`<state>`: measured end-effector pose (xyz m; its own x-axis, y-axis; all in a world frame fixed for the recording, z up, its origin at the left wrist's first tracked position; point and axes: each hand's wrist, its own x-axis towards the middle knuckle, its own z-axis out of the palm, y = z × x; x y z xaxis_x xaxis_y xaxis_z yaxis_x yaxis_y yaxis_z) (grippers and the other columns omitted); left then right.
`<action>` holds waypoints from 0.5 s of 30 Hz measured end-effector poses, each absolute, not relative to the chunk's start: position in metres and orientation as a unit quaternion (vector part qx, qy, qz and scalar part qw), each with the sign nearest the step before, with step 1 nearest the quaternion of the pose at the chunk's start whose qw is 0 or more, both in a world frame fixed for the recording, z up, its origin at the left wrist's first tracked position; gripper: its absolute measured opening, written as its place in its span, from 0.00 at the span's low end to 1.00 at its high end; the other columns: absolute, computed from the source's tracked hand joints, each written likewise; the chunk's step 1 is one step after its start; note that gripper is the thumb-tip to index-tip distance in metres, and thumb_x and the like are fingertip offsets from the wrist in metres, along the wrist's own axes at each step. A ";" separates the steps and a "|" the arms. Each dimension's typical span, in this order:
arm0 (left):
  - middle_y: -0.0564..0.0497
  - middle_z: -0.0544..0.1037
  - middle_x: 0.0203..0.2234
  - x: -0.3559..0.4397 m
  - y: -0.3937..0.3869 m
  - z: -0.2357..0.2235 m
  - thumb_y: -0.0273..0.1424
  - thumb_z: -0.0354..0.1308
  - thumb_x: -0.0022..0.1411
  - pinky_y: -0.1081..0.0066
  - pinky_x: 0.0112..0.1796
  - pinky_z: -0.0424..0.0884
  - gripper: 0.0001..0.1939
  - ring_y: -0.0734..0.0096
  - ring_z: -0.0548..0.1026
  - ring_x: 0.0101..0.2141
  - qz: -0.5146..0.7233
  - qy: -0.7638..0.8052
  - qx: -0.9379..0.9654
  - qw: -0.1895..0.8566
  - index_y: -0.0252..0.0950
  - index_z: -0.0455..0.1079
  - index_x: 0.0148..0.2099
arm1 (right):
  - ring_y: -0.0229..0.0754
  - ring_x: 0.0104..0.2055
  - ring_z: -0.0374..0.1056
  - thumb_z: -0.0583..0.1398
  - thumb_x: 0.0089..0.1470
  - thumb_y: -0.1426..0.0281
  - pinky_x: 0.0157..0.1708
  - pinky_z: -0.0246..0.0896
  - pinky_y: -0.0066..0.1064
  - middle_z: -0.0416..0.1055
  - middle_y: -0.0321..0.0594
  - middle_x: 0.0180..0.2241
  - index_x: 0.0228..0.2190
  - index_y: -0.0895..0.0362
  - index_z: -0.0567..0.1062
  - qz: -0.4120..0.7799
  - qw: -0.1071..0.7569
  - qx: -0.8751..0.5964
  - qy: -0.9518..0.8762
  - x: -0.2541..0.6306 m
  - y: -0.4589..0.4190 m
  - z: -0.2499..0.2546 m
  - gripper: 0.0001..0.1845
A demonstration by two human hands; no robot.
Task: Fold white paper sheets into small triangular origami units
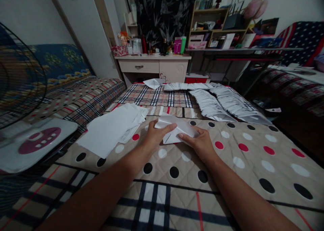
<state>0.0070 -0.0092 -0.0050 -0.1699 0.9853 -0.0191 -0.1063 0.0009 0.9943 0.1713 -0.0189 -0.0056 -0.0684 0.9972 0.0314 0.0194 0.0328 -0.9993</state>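
At the far left of the folded paper (pixel 186 126), the dark round guard of a fan (pixel 17 75) is seen, cut off by the view. Nearer to the folded paper, but well apart from it, a white lid (pixel 67 125) is marked with a purple patch. Just left of the folded paper, a pile of loose white sheets (pixel 106 128) is spread on the quilt (pixel 174 159). Far beyond it, a pale dresser (pixel 138 66) is crowded with bottles and boxes.

The folded paper's left side is pinched by the left hand (pixel 155 135), thumb on top; the paper is held above or on the quilt, which cannot be told. Beyond it, a row of folded papers (pixel 186 86) is laid crosswise. Its right side is gripped by the right hand (pixel 199 141), thumb on top. Farther right and beyond it, two fanned stacks (pixel 211 105) are laid side by side.
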 end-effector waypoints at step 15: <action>0.54 0.71 0.17 -0.008 0.005 0.004 0.51 0.68 0.42 0.74 0.22 0.64 0.25 0.75 0.68 0.19 0.595 0.474 0.425 0.492 0.33 0.68 0.24 | 0.33 0.17 0.54 0.68 0.41 0.61 0.18 0.46 0.27 0.64 0.32 0.14 0.18 0.58 0.73 0.494 0.527 -0.466 -0.511 0.178 -0.014 -0.003 0.15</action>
<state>-0.0082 0.0052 0.0037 -0.1564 0.9869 0.0389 -0.1821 -0.0676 0.9809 0.1780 -0.0138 -0.0034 -0.0102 0.9968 0.0791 -0.0452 0.0786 -0.9959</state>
